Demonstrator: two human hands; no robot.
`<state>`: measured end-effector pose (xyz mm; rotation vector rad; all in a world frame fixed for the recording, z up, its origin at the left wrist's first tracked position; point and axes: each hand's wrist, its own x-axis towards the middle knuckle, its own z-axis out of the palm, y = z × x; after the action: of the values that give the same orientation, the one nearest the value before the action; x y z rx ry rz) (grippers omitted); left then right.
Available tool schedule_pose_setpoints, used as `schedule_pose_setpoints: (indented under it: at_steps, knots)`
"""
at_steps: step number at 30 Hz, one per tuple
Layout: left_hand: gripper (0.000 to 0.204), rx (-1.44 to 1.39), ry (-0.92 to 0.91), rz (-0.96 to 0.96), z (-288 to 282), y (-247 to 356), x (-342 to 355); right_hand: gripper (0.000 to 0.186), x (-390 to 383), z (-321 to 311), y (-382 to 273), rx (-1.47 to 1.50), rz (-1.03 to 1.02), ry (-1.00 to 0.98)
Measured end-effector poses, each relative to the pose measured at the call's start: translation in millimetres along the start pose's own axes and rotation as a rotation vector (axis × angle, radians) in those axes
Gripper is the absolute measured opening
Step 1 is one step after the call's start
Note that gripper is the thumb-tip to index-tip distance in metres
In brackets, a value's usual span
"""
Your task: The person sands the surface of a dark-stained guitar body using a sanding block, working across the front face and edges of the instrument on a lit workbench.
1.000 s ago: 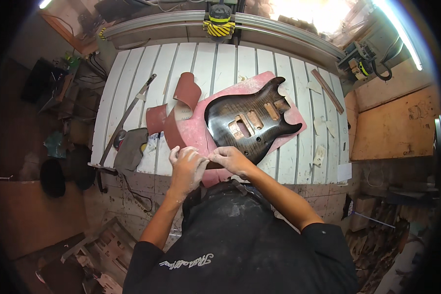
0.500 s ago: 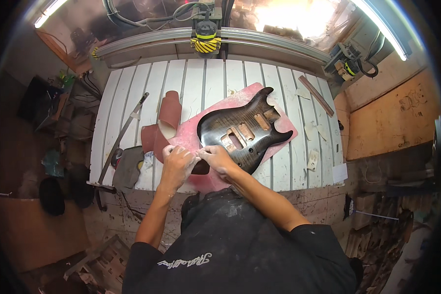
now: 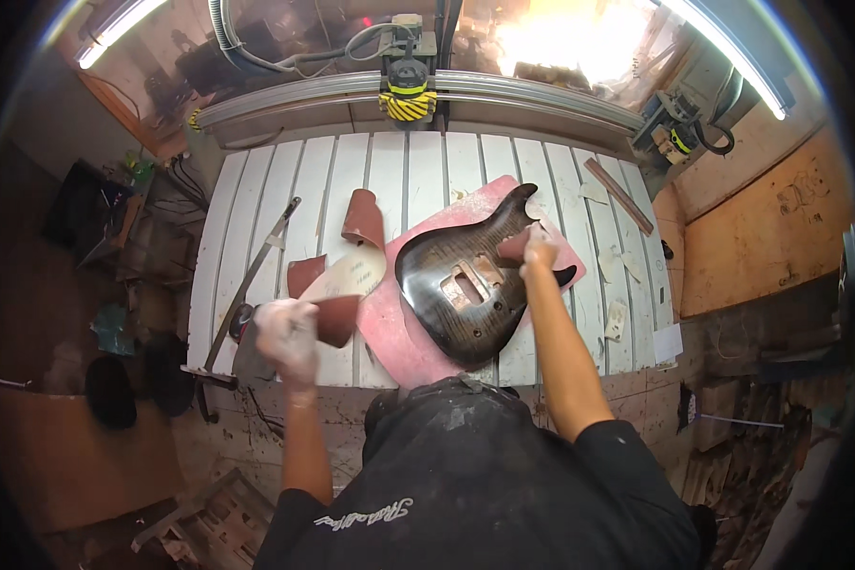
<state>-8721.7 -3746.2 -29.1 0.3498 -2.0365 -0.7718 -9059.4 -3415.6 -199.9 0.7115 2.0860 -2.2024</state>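
A dark, glossy electric guitar body [image 3: 437,309] with cut-out cavities lies on a pink pad [image 3: 389,328]. Over its upper right part is my right hand [image 3: 540,251], closed on a small reddish-brown piece of sandpaper [image 3: 513,247]. To the left of the body, my left hand [image 3: 288,334] is smeared by motion. It appears closed at the edge of a curled sandpaper sheet [image 3: 338,321], whose beige back [image 3: 356,275] shows above. Whitish dust covers both hands. Another curl of sandpaper [image 3: 362,217] stands just beyond.
The white slatted table [image 3: 342,161] carries a long metal bar [image 3: 256,275] at left, a thin wooden strip [image 3: 619,196] at right and several paper scraps. Behind it runs a machine rail with a black-and-yellow tool head [image 3: 408,90]. A white sheet [image 3: 667,340] sits at the right corner.
My hands, together at the guitar body's near left side before, have parted. The right moved up and right over the body with a sandpaper piece; the left moved left, and the sandpaper sheet shifted.
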Motion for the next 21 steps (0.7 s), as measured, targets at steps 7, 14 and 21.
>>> schedule_pose_setpoints:
  at_steps: [7,14,21]
  knots:
    - [0.058,0.625,0.151,-0.248,-15,-73,43,0.026,-134,-8,-27,0.113,-0.114,-0.319]
    - [0.05,-0.576,-0.76,-0.511,93,46,-60,0.019,-234,-34,-18,0.075,0.193,-0.619]
    - [0.032,-0.614,-0.881,-0.889,96,62,-110,0.024,-190,-124,8,-0.348,-0.123,-0.373]
